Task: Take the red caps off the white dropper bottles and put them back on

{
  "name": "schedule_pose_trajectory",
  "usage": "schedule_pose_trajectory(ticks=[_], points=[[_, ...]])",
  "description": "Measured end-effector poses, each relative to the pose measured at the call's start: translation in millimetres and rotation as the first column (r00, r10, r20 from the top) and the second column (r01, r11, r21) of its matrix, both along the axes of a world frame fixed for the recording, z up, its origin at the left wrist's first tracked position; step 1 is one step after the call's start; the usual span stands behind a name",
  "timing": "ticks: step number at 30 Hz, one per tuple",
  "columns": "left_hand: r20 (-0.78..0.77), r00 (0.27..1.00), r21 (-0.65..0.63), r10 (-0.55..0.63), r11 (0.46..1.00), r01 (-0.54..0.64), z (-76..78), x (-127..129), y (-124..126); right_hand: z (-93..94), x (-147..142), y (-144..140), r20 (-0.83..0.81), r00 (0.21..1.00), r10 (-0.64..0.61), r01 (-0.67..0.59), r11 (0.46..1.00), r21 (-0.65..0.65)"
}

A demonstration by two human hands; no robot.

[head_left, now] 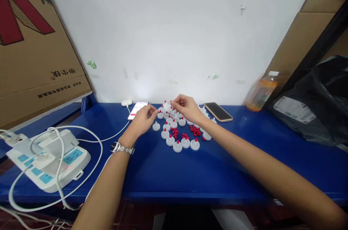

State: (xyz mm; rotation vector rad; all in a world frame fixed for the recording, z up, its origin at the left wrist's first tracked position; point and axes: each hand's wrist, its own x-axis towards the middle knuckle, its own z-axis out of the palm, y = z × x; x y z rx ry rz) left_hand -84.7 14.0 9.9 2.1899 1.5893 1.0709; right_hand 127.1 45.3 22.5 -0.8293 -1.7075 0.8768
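Both hands [144, 119] [187, 108] outstretched over caps [176, 132]

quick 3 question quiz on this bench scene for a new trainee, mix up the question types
1. True or false: the left hand wears a silver metal wristwatch.
2. What lies loose between the round white plastic caps on the blue table? A) green screws B) small red plastic plugs C) black washers
3. Fill in: the dark phone in the pink case lies on the ____ side of the right hand.

Key:
1. True
2. B
3. Right; the orange drink bottle stands further that way, by the wall.
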Motion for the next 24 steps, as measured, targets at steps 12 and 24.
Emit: schedule_pose_trajectory(ticks=[12, 24], points=[[-0.031, 0.986, -0.234, -0.161, 0.961, 0.150, -15.9, -16, 9, -16.4, -35, 32, 0.634, 0.771, 0.062, -0.152, 0.984, 0.089], [0.153, 0.961, -0.049, -0.231, 0.969, 0.241, -3.4, 8, -4, -16.8, 13, -16, 0.545, 0.838, -0.030, -0.068, 0.985, 0.160]])
